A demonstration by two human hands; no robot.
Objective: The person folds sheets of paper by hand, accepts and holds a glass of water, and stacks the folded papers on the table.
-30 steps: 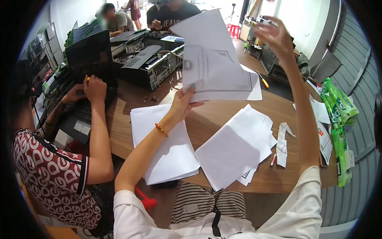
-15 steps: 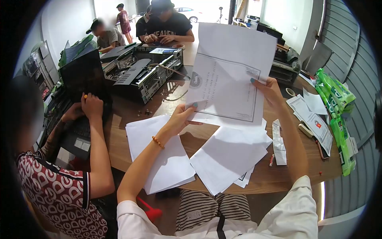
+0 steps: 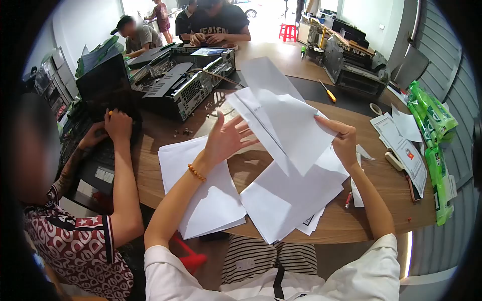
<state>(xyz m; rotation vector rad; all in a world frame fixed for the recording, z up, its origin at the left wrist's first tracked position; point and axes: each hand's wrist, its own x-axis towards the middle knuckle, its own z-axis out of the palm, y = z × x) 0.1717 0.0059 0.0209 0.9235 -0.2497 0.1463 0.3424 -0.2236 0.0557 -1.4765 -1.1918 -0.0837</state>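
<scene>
Nearest us, at lower centre, the left stack [image 3: 203, 205] and the right stack [image 3: 291, 203] are lying just beside each other. Above them, the right hand [image 3: 344, 140] is pinching the paper [image 3: 301, 130] by its right edge, thumb on top! It's the nearer hand, while the left hand [image 3: 224, 139] is standing open, fingers spreading towards the left edge; contact there, I can't tell. The paper is hanging mid-frame between them, bending, its long run slanting from upper left to lower right. Farther up, a screwdriver [image 3: 330, 95] is lying upper right, a computer case [image 3: 198, 98] sitting upper left.
</scene>
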